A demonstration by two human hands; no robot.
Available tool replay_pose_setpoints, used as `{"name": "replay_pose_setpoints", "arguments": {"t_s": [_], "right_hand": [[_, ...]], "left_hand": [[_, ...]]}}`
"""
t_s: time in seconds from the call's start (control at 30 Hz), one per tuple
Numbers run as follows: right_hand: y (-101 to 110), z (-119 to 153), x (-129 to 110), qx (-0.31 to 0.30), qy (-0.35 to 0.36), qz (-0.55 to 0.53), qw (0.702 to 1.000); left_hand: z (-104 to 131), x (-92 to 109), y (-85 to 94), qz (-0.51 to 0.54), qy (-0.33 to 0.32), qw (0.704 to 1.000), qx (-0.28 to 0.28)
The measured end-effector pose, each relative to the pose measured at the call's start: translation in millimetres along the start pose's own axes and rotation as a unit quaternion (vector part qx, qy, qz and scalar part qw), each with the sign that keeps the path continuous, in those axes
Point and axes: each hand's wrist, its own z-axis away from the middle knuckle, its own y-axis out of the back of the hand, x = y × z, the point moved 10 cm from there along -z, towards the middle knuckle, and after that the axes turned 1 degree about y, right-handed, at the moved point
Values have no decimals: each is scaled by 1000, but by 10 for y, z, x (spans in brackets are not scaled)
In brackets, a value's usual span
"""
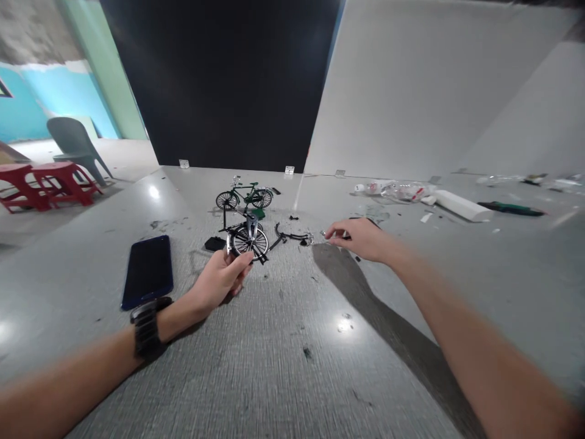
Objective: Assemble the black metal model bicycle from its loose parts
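Observation:
My left hand (226,275) grips a small black model bicycle (249,239), with its spoked wheel just above my thumb. To the right, my right hand (359,236) hovers low over the table, fingers bent together near a small shiny piece (323,234); whether it pinches that piece is too small to tell. Between the hands lie thin black bicycle parts (292,236) and some clear bits. A complete green model bicycle (247,196) stands behind the black one. Beside my left hand rests a small black block-like part (214,244), and a green piece (258,213) lies behind the black bicycle.
A dark phone (148,268) lies left of my left wrist. Toward the back right are a crumpled clear plastic bottle (397,190), a white tube-like object (461,205) and a green-black pen-like tool (510,208). An upright black panel (223,85) borders the table's far edge.

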Motion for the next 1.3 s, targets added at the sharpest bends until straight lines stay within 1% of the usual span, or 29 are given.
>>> {"name": "replay_pose_setpoints", "arguments": {"t_s": [0.2, 0.4, 0.47, 0.53, 0.63, 0.7, 0.77, 0.87, 1.03, 1.1, 1.23, 1.3], "right_hand": [[-90, 3, -32, -44, 25, -8, 999], [-140, -24, -19, -45, 48, 4, 998], [-113, -16, -46, -30, 39, 4, 999], [-59, -7, -89, 3, 22, 5, 1000], [-15, 6, -219, 43, 20, 9, 999], [-42, 7, -325, 46, 40, 8, 998], [-78, 3, -378, 41, 53, 2, 998], [-102, -8, -355, 40, 56, -1, 998], [-87, -28, -179, 37, 15, 12, 999], [-58, -32, -159, 49, 7, 20, 999], [-12, -50, -259, 104, 31, 39, 993], [-51, -75, -332, 117, 51, 60, 990]], "left_hand": [[-2, 37, -10, -16, -11, 1000, 4], [-10, 5, -2, -19, -3, 1000, 12], [-11, 8, -3, -18, -5, 1000, 12], [-9, 9, -11, -18, -5, 1000, 8], [-2, 18, -18, -25, -10, 1000, 5], [0, 18, -20, -28, -11, 1000, 5], [-3, 8, -17, -30, -9, 999, 7], [-9, 0, -17, -30, -11, 999, 7], [-4, -6, -19, -35, -8, 999, 6], [4, 12, -18, -37, -10, 999, 9], [16, 30, -15, -34, -9, 999, 10], [16, 23, -9, -35, -10, 999, 8]]}}
